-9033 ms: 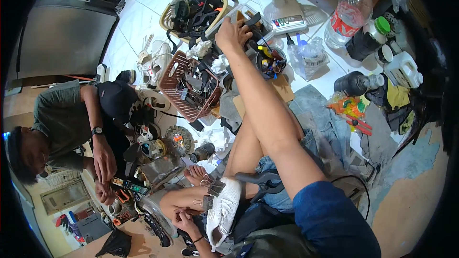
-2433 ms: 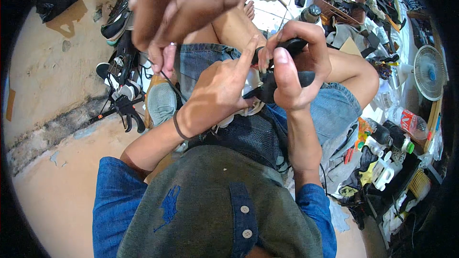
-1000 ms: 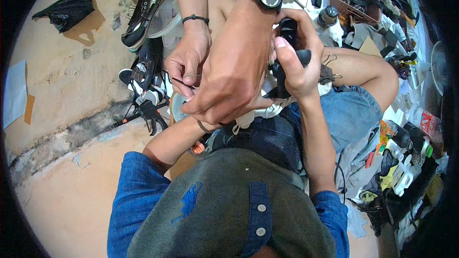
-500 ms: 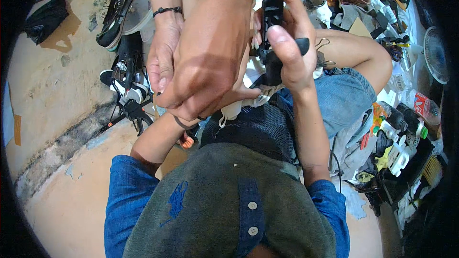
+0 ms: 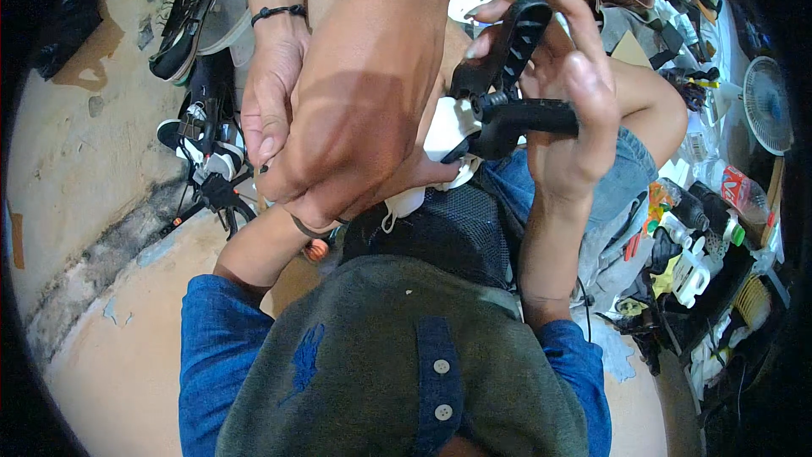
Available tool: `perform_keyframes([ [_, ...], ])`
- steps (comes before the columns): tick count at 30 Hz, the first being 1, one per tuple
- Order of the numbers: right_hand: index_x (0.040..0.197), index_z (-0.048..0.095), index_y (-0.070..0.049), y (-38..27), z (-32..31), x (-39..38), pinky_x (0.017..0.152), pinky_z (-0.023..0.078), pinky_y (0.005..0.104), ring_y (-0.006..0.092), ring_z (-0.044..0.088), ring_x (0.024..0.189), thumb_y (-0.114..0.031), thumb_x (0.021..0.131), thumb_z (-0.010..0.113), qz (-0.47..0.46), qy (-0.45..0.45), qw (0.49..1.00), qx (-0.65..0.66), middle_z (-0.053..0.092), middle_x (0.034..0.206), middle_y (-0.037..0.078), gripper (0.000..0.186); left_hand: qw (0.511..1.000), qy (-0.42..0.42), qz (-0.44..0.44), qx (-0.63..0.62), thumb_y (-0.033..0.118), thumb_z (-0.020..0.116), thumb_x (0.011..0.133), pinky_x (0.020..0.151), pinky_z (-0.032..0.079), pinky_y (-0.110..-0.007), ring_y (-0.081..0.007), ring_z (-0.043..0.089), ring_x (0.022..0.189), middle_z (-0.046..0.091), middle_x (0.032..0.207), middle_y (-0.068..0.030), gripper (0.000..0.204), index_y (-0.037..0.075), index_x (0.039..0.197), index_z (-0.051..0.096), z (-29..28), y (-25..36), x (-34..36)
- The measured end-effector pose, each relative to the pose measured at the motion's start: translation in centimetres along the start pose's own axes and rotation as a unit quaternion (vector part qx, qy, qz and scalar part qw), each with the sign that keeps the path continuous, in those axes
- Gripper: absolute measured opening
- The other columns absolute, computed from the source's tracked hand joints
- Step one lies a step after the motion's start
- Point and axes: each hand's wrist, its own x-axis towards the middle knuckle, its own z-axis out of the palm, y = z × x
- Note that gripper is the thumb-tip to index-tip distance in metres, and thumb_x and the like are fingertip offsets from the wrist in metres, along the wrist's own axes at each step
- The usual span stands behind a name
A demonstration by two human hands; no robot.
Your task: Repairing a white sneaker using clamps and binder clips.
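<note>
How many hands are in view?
4: the right hand by the black clamp; the left hand, mostly hidden behind a co-worker's hand; and the co-worker's other hand, left of that.

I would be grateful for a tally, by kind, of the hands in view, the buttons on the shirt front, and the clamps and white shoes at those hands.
Wearer's right hand and mostly hidden left hand: 2
Co-worker's hands: 2
Shirt buttons: 2
Black spring clamp: 1
White shoe, partly hidden: 1
Total: 8
</note>
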Motion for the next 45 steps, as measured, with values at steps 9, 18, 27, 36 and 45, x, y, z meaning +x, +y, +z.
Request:
perform_keyframes([
  [9, 0.121, 0.054, 0.007, 0.2, 0.6, -0.5, 0.077, 0.048, 0.0277, 0.0167, 0.056, 0.086, -0.028, 0.082, 0.044, -0.033, 0.054, 0.99, 0.125, 0.06, 0.099, 0.014, 0.053, 0.999, 0.011, -0.014, -0.033, 0.041, 0.084, 0.075, 0.107, 0.04, -0.042, -0.0356, 0.056, 0.125, 0.06, 0.128, -0.0232, 0.089, 0.002, 0.143, 0.04, 0.5, 0.4, -0.3],
  [18, 0.117, 0.048, 0.005, 0.7, 0.3, 0.3, 0.07, 0.044, 0.0352, 0.023, 0.05, 0.08, -0.036, 0.084, 0.042, -0.052, 0.051, 0.993, 0.098, 0.05, 0.096, 0.017, 0.053, 0.997, 0.017, -0.018, -0.067, 0.038, 0.085, 0.073, 0.104, 0.042, -0.042, -0.0362, 0.057, 0.122, 0.061, 0.123, -0.0234, 0.086, 0.002, 0.138, 0.043, 1.5, 1.2, 0.6],
  [27, 0.134, 0.05, 0.007, -0.2, 0.3, 0.9, 0.088, 0.05, 0.0336, 0.0251, 0.063, 0.097, -0.042, 0.084, 0.045, 0.041, 0.013, 0.999, 0.021, 0.062, 0.113, 0.023, 0.07, 0.994, 0.1, 0.015, -0.048, 0.033, 0.086, 0.071, 0.106, 0.04, -0.042, -0.0379, 0.054, 0.125, 0.057, 0.128, -0.0239, 0.088, 0.001, 0.14, 0.041, 2.6, -2.0, -1.2],
  [36, 0.14, 0.047, 0.01, 0.0, 0.4, 1.0, 0.092, 0.05, 0.0357, 0.0271, 0.064, 0.102, -0.042, 0.084, 0.046, 0.039, 0.028, 0.997, 0.053, 0.063, 0.119, 0.025, 0.075, 0.995, 0.083, 0.01, -0.047, 0.044, 0.077, 0.079, 0.109, 0.038, -0.043, -0.034, 0.049, 0.131, 0.048, 0.14, -0.0211, 0.088, 0.005, 0.146, 0.036, 1.9, -1.4, -1.6],
  [45, 0.139, 0.047, 0.009, 0.2, 0.3, 1.6, 0.093, 0.049, 0.0351, 0.0266, 0.064, 0.101, -0.043, 0.085, 0.046, 0.036, -0.005, 0.998, 0.045, 0.062, 0.119, 0.024, 0.076, 0.997, 0.066, 0.009, -0.04, 0.055, 0.069, 0.086, 0.113, 0.036, -0.043, -0.0302, 0.043, 0.137, 0.04, 0.152, -0.0183, 0.09, 0.009, 0.152, 0.032, 1.3, -0.5, -1.5],
])
